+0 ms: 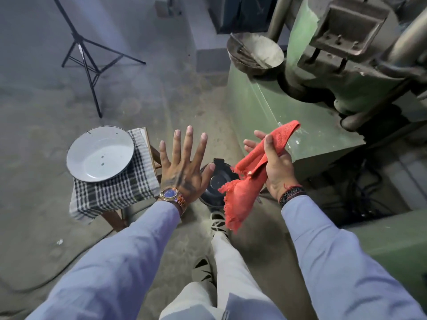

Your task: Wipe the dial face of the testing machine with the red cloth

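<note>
Your left hand (184, 167) fingers are spread flat, gripping nothing, with a white enamel bowl (101, 153) just off your little finger. Your right hand (276, 165) pinches the red cloth (250, 172) under the thumb; its long axis runs diagonally, one end past your fingertips toward the green machine (300, 112), the frayed end hanging below your wrist.
</note>
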Demonstrator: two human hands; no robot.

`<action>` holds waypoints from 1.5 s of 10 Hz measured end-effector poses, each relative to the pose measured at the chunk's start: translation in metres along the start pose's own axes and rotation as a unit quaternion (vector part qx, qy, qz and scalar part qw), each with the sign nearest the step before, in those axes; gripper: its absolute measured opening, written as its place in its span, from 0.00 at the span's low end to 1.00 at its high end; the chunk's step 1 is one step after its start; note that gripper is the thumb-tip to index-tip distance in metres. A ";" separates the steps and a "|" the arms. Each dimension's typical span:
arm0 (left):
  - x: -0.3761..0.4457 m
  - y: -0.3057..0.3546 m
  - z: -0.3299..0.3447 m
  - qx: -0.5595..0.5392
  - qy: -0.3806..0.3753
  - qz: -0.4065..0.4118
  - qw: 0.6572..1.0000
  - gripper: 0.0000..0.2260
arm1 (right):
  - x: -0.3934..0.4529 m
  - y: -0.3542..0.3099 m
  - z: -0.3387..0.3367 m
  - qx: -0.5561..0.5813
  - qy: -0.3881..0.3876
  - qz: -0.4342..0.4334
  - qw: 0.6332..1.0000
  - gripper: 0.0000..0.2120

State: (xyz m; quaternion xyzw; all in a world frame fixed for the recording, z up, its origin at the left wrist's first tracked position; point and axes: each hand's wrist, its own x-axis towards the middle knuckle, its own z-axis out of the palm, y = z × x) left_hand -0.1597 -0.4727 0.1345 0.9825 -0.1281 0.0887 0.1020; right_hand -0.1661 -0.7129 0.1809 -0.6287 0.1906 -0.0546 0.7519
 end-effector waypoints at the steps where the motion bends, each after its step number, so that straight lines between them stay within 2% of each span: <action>1: 0.002 -0.003 0.006 -0.004 -0.002 0.003 1.000 0.36 | 0.002 0.007 0.003 -0.010 -0.005 0.002 1.000 0.16; 4: 0.020 -0.016 0.022 -0.005 0.017 0.005 1.000 0.35 | 0.014 0.026 0.013 -0.046 -0.018 0.010 0.999 0.23; 6: 0.025 -0.012 0.028 -0.008 -0.002 0.002 1.000 0.35 | 0.015 0.041 0.005 -0.059 -0.015 0.035 0.998 0.23; 9: 0.042 -0.012 0.040 0.000 -0.028 -0.002 1.000 0.35 | 0.025 0.056 0.000 -0.075 -0.027 0.062 0.995 0.18; 11: 0.056 -0.022 0.049 0.013 -0.021 -0.003 1.000 0.34 | 0.040 0.078 0.009 -0.115 -0.032 0.056 0.991 0.05; 12: 0.066 -0.031 0.060 0.015 -0.025 -0.005 1.000 0.33 | 0.056 0.092 0.020 -0.155 -0.045 0.036 0.986 0.03; 13: 0.069 -0.034 0.066 0.017 -0.021 0.002 1.000 0.33 | 0.069 0.102 0.024 -0.150 -0.065 0.031 0.986 0.03; 14: 0.076 -0.036 0.074 0.015 -0.018 -0.003 1.000 0.33 | 0.087 0.121 0.030 -0.243 -0.113 0.035 0.963 0.09; 15: 0.075 -0.042 0.079 0.019 -0.031 -0.014 0.999 0.34 | 0.088 0.133 0.029 -0.284 -0.129 0.057 0.948 0.13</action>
